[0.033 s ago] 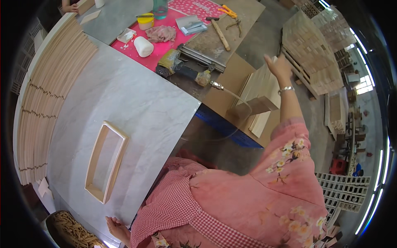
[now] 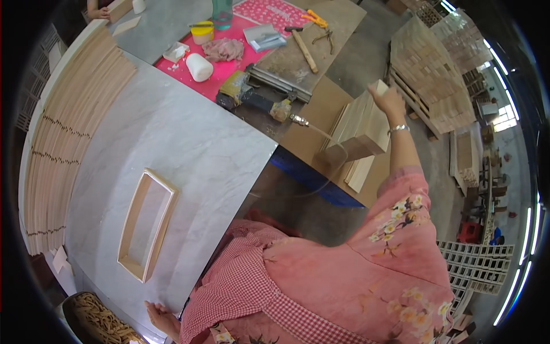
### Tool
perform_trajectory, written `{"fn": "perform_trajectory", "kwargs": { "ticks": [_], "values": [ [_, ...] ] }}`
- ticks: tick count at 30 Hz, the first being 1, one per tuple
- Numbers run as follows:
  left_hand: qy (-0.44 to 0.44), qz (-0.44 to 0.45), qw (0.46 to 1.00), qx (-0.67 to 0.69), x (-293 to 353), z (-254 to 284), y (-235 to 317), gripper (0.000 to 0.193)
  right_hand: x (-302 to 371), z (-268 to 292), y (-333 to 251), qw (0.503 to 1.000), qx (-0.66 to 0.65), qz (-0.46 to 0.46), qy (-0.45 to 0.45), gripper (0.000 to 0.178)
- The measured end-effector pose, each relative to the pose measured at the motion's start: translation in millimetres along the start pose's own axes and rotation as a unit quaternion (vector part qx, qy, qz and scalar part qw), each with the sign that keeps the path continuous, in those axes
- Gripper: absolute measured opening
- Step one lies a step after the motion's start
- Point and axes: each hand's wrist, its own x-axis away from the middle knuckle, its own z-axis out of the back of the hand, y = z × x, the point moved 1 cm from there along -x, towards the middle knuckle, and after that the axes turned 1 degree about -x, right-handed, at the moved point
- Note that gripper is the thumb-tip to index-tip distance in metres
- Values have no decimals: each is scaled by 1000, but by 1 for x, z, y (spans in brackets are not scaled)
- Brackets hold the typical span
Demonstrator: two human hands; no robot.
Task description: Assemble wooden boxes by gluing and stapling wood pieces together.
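My right hand (image 2: 391,103) reaches out to the stack of thin wooden boards (image 2: 366,123) on the right, its thumb and fingers closed round the far end of a board there. Low on the table, my left hand (image 2: 162,320) rests by the near edge, fingers stretched out and holding nothing. A narrow rectangular wooden frame (image 2: 162,229) lies on the grey marbled tabletop (image 2: 212,149), beyond my left hand and touched by neither hand.
An air-driven tool (image 2: 258,102) with a hose lies at the table's far corner. Beyond it are a hammer (image 2: 305,50), pliers (image 2: 325,40), a white bottle (image 2: 199,67) and a pink rag (image 2: 223,50). Stacked wooden strips (image 2: 74,137) line the left; a bin of wood scraps (image 2: 100,318) stands near.
My right hand has come down onto the board stack, and its spread fingers have closed on a board's end. My left hand and the frame stay in place.
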Motion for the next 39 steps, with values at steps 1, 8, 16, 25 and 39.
{"fn": "perform_trajectory", "kwargs": {
  "ticks": [1,8,16,25,39],
  "values": [
    [-31,13,999,-2,-11,51,-14,17,-13,-21,6,994,-48,45,-90,88],
    [15,-83,994,65,-37,113,-47,42,25,-5,27,979,-62,-25,-192,79],
    [187,-200,947,-170,-18,179,-83,40,27,-26,40,981,-129,-65,-128,71],
    [247,-133,959,46,55,125,-46,32,11,9,-10,987,-152,41,24,77],
    [108,-465,803,-356,48,-55,3,28,394,136,-317,375,-281,867,-169,86]
  ]
}}
